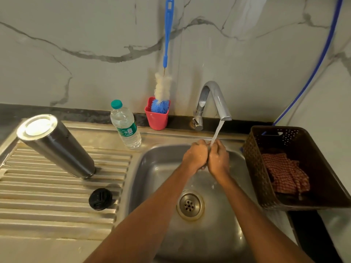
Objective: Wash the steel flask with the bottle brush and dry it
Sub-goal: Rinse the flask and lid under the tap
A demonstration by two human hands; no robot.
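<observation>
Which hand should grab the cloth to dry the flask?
Right hand: the checked cloth lies in the brown basket on its side of the sink. The flask stands inverted on the left.

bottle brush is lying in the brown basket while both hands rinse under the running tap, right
Not quite. The head view shows the bottle brush standing bristles-down in the red cup behind the sink, not in the brown basket, which holds a checked cloth. Left hand and right hand do rinse under the running tap.
</observation>
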